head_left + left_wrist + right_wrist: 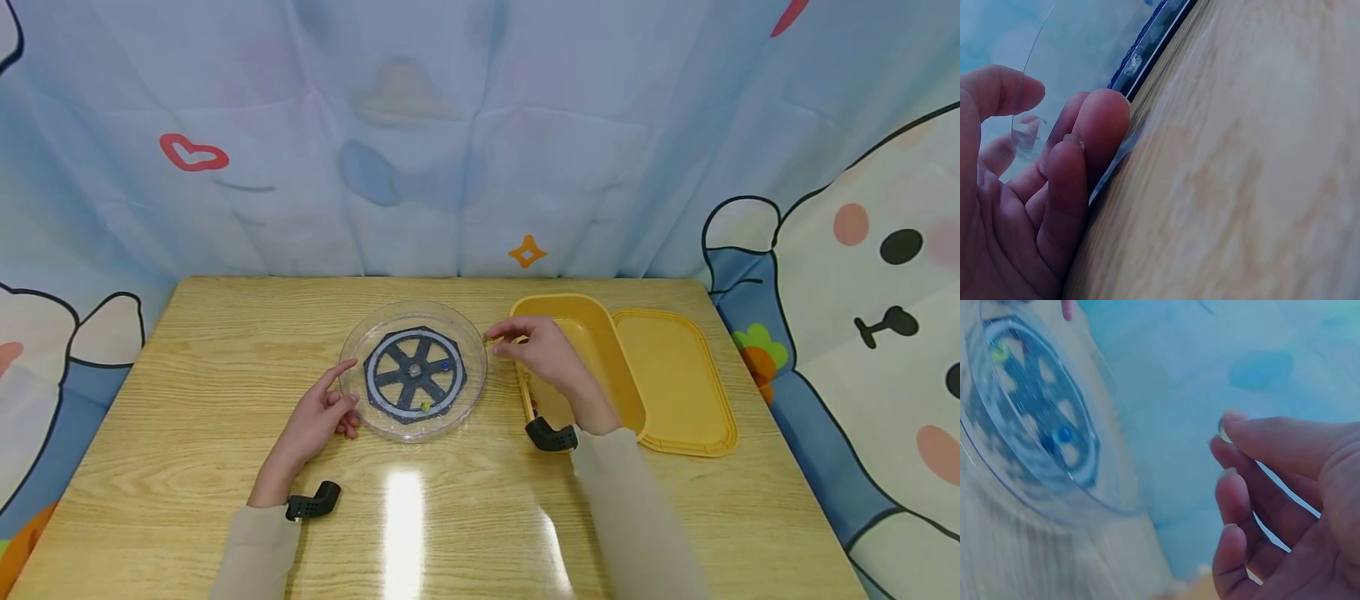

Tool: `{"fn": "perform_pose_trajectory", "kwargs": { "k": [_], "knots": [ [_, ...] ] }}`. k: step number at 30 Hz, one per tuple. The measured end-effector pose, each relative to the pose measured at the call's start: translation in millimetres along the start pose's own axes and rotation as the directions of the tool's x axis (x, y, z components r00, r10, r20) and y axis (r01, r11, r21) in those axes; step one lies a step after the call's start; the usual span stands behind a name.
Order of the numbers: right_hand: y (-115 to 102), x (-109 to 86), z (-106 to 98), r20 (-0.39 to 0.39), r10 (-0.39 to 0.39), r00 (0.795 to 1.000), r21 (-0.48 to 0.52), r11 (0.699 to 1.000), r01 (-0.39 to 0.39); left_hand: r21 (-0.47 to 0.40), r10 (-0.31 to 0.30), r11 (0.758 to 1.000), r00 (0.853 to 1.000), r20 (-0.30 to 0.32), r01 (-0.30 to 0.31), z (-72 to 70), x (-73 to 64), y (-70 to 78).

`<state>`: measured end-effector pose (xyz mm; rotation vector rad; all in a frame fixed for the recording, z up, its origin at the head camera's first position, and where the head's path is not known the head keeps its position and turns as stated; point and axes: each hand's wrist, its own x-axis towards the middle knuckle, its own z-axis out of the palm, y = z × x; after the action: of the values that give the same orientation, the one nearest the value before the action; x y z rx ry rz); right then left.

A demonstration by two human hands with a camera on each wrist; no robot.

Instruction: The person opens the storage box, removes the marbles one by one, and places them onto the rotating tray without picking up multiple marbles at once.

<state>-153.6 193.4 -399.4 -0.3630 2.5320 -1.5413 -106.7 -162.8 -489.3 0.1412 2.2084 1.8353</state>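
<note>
A clear round dish [476, 408] stands on the table with a dark six-spoked wheel [415, 372] inside. On the wheel sit a blue marble [446, 365] and a yellow-green marble [426, 407]. My left hand [318, 417] holds the dish at its left rim, index finger and thumb at the wall and the other fingers curled below. Just right of the dish, my right hand [543, 350] pinches another yellow-green marble [1225, 431] between thumb and index finger. In the right wrist view this marble is mostly covered by the fingertips.
The right forearm passes over a yellow box [585, 308], which has several small marbles [533, 406] along its left side. Its yellow lid [678, 383] lies to the right. A printed curtain [465, 167] hangs behind the wooden table [187, 400].
</note>
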Motion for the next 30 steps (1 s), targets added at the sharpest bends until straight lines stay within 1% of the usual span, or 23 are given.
{"fn": "perform_pose_trajectory", "kwargs": {
  "k": [3,7,9,14,18,23,30],
  "knots": [
    [-2,0.8,14,-0.024,-0.006,1.0,0.001,1.0,0.006,-0.001,-0.003,1.0,1.0,-0.001,0.003,-0.2,-1.0,0.7],
    [-6,1.2,31,-0.032,-0.03,0.999,0.004,1.0,0.03,-0.009,-0.006,1.0,1.0,-0.002,0.006,-0.4,-1.4,1.6],
    [-6,1.6,38,-0.035,-0.042,0.998,0.022,0.999,0.043,-0.018,-0.005,1.0,1.0,-0.001,0.005,-0.3,-1.3,2.1],
    [-6,3.2,53,-0.028,-0.053,0.998,0.06,0.997,0.055,-0.02,0.0,1.0,1.0,0.001,0.0,0.5,-0.6,1.2],
    [-5,5.0,65,-0.006,-0.049,0.999,0.04,0.998,0.049,-0.02,0.005,1.0,1.0,-0.001,-0.005,1.1,-0.4,0.2],
    [-4,4.6,73,0.012,-0.05,0.999,0.017,0.999,0.05,-0.032,-0.003,0.999,1.0,0.002,0.003,1.6,-0.2,1.3],
    [-2,6.1,76,0.025,-0.05,0.998,0.003,0.999,0.05,-0.043,-0.029,0.999,0.999,0.015,0.029,1.0,-2.0,8.8]
  ]
}}
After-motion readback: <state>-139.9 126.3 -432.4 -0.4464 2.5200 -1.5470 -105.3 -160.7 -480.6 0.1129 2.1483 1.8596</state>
